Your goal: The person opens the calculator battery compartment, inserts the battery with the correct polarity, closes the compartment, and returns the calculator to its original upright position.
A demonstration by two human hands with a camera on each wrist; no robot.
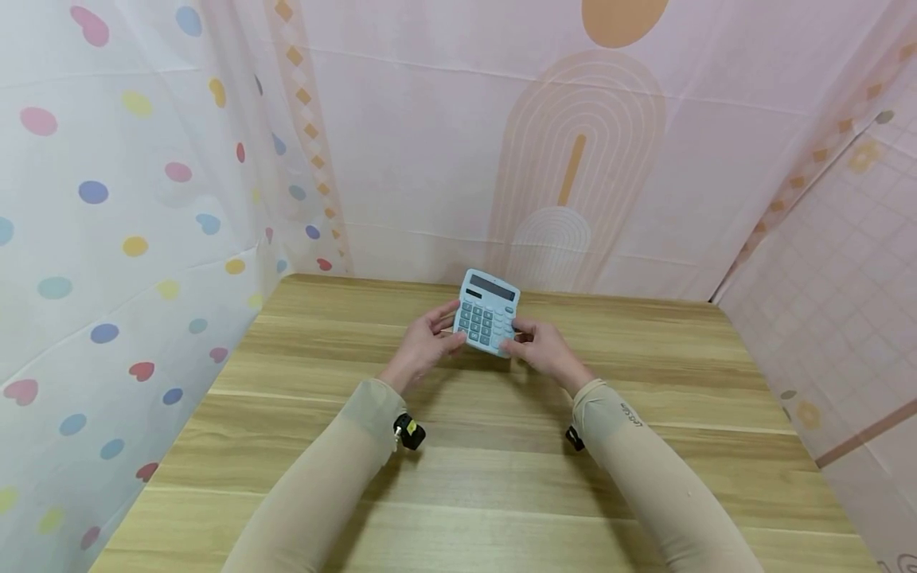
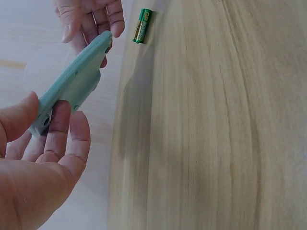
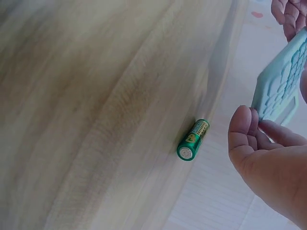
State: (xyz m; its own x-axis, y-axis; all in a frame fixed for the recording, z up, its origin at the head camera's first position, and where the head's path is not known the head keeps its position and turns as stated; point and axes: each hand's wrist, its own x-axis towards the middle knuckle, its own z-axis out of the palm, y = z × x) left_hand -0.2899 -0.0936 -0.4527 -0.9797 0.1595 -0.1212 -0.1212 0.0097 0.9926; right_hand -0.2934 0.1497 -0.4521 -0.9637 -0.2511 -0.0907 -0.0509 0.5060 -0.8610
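Note:
A light blue calculator (image 1: 487,313) is held tilted above the table, its keys and display facing the head camera. My left hand (image 1: 424,344) grips its left edge, thumb at the lower left corner and fingers behind. On the opposite edge, my right hand (image 1: 542,348) pinches the lower right part, thumb on the front. From the left wrist view the calculator (image 2: 72,79) shows edge-on with its back turned to the table. A green battery (image 3: 194,139) lies on the table below the right hand; the head view does not show it.
The wooden table (image 1: 487,461) has wood-grain stripes, and its far edge runs just beyond the calculator. A patterned pink curtain (image 1: 415,159) hangs behind it. Dotted cloth (image 1: 143,318) stands along the left side, and another curtain (image 1: 845,278) along the right.

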